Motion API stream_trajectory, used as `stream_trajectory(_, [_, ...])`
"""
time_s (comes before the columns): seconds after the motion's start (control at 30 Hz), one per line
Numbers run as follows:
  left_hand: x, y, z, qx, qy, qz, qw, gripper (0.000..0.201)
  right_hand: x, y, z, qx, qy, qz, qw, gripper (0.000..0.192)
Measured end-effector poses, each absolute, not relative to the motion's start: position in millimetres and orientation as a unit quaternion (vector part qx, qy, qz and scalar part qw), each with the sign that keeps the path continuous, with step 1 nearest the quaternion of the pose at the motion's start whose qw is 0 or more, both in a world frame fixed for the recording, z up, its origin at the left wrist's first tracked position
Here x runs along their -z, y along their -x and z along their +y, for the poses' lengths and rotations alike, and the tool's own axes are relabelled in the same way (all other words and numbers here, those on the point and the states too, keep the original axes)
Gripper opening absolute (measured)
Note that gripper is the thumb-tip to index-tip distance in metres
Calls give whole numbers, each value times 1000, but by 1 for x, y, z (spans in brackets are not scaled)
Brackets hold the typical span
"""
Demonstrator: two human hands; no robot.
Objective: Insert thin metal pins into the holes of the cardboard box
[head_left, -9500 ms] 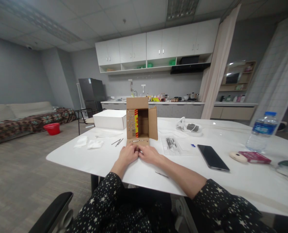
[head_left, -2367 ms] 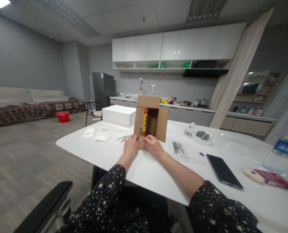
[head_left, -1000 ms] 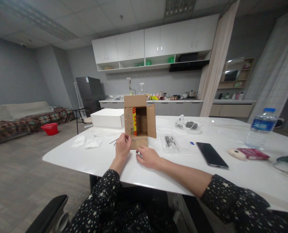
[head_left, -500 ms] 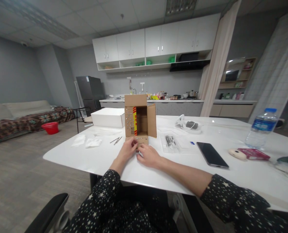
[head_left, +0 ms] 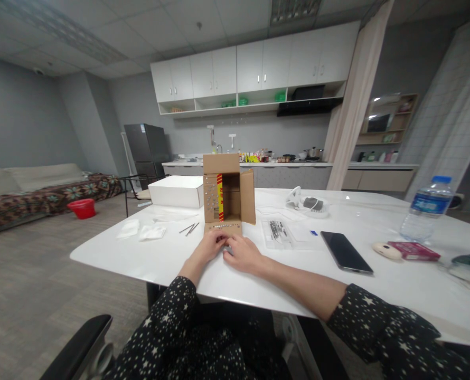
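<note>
Both my hands meet near the table's (head_left: 148, 264) front edge, left hand (head_left: 208, 248) and right hand (head_left: 243, 254) fingertips together; what either grip holds, I cannot tell. Just beyond stands the open cardboard box (head_left: 227, 195), its bottom flap touching my fingers.

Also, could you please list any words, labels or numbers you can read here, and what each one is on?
No text is legible.
Cardboard box: red marks on a yellow strip, too blurred to read.
Water bottle: blue label, print too small.
Red packet: lettering cannot be read.
</note>
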State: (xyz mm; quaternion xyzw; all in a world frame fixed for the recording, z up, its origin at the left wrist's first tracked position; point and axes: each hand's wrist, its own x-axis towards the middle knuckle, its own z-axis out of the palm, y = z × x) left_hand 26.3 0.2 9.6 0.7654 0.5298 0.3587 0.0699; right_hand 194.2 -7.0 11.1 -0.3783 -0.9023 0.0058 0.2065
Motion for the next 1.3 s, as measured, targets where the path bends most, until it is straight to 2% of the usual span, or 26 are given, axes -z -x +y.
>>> stream_trajectory(0.43, [-2, -20, 5, -339, -787, 514, 45, 18, -11, -193, -7, -4, 392, -897, 204, 32])
stream_trajectory(0.7, [1, -20, 8, -382, -743, 546, 60, 15, -13, -194, -8, 2, 390, -899, 200, 33])
stream_trajectory(0.83, [-3, -20, 6, -412, -667, 621, -11, 15, -12, -194, -7, 10, 390, -900, 196, 33])
stream_trajectory(1.0, [-11, -25, -1, -359, -617, 692, -109, 23, -12, -193, -7, 12, 389, -900, 195, 33])
stream_trajectory(1.13, [-14, -31, -3, -319, -602, 717, -145, 30, -13, -193, -9, 9, 391, -900, 192, 31])
stream_trajectory(1.3, [-14, -31, -2, -284, -610, 720, -168, 29, -14, -193, -10, 9, 390, -901, 191, 30])
